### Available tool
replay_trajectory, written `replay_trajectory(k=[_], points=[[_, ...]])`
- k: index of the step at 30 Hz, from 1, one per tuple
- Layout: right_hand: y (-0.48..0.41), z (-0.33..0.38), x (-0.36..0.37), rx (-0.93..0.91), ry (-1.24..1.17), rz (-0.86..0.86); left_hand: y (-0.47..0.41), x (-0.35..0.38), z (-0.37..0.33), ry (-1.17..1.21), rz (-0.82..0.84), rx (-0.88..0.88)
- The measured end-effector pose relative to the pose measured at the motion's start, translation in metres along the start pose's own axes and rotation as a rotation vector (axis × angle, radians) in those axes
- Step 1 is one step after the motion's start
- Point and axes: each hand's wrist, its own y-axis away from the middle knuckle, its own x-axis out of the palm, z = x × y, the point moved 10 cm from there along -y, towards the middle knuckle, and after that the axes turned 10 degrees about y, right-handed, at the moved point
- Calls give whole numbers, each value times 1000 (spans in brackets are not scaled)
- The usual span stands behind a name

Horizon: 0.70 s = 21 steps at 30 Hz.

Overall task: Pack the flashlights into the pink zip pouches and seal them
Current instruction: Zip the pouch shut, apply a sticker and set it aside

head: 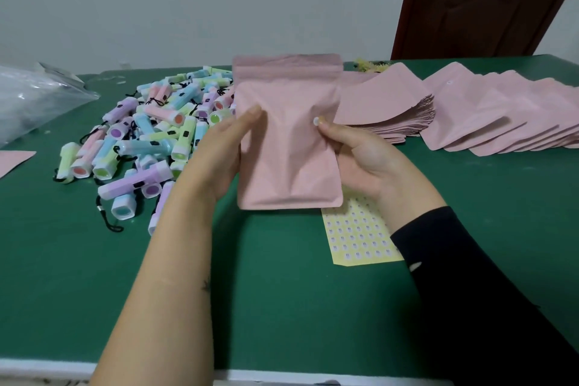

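I hold a pink zip pouch [288, 141] upright above the green table [282, 291], its zip end at the top. It bulges in the middle. My left hand [219, 153] grips its left edge, fingers over the front. My right hand [354, 153] holds the right edge, with the thumb pressing a small white round sticker [317, 121] onto the front. To the left lies a heap of pastel flashlights [150, 134] with black wrist cords. A stack of flat pink pouches [385, 106] sits behind my right hand.
More pink pouches [507, 116] fan out along the right side. A yellow sticker sheet [357, 235] lies under the held pouch. A clear plastic bag [34, 97] sits at far left, with one pink pouch [12, 161] near it. A brown door [482, 0] stands behind.
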Motion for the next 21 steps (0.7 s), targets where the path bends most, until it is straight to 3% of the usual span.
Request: replay_trajectory(k=[3,7,12,21], points=[[2,0,-10,-23,245,-96,2,2,0,82,60,-29],[13,31,-11,-255,743,-253,6,4,8,158,65,-105],[17,44,3,-355,1021,-234,10,9,18,233,138,-214],[21,44,11,-464,1403,-240,9,8,21,247,167,-231]])
